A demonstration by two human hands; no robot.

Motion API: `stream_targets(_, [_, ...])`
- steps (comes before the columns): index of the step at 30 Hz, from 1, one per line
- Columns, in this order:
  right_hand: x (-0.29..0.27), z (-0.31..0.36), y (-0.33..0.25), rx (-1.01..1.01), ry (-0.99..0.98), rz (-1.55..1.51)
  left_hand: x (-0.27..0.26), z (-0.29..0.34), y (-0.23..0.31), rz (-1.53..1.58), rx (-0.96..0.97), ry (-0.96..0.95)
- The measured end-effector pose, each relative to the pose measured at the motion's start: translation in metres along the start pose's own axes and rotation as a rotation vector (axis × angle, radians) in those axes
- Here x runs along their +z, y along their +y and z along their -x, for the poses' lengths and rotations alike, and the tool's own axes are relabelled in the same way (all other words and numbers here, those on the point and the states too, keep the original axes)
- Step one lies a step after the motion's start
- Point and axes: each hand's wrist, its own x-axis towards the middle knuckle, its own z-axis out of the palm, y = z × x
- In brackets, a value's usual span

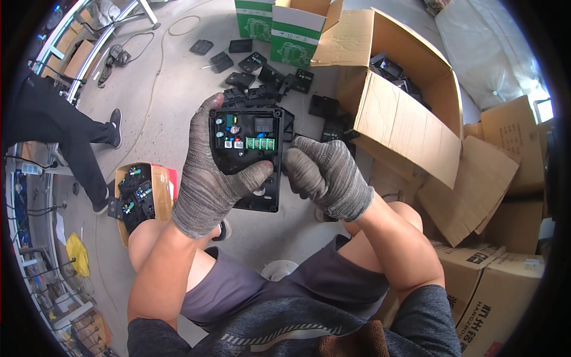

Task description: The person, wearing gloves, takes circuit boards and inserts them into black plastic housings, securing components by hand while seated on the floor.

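Note:
A black plastic housing (245,169) with a small circuit board is held up in front of me. Its board carries a green terminal block (260,144), several round parts and a black square part. My left hand (208,172), in a grey knitted glove, grips the housing from its left side, thumb lying across the front. Close to the housing's right edge is my right hand (326,177), gloved alike, with its fingers curled closed. What it holds, if anything, is hidden. Beyond the housing, several black plastic cases (270,77) lie scattered on the floor.
An open cardboard box (410,113) with black cases inside stands at the right. Green-and-white boxes (294,35) are at the far side. A smaller box (162,190) by my left knee holds circuit-board units. Another person's leg (83,143) shows at left, beside shelving.

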Motion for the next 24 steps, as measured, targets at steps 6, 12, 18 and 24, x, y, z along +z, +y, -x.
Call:
stream_targets(6, [0.006,0.0,0.009,-0.312,0.223,0.042,0.003,-0.002,0.01,-0.001,-0.047,0.04])
stream_targets(12, [0.005,-0.001,0.007,-0.076,0.061,0.036,0.001,0.001,0.0,-0.044,-0.015,0.048])
stream_targets(18, [0.005,0.002,0.006,0.11,0.045,-0.167,0.006,-0.001,0.006,-0.034,0.003,0.041])
stream_targets(24, [-0.001,-0.003,0.013,-0.404,0.135,0.433,0.0,0.001,0.001,0.012,-0.152,0.037])
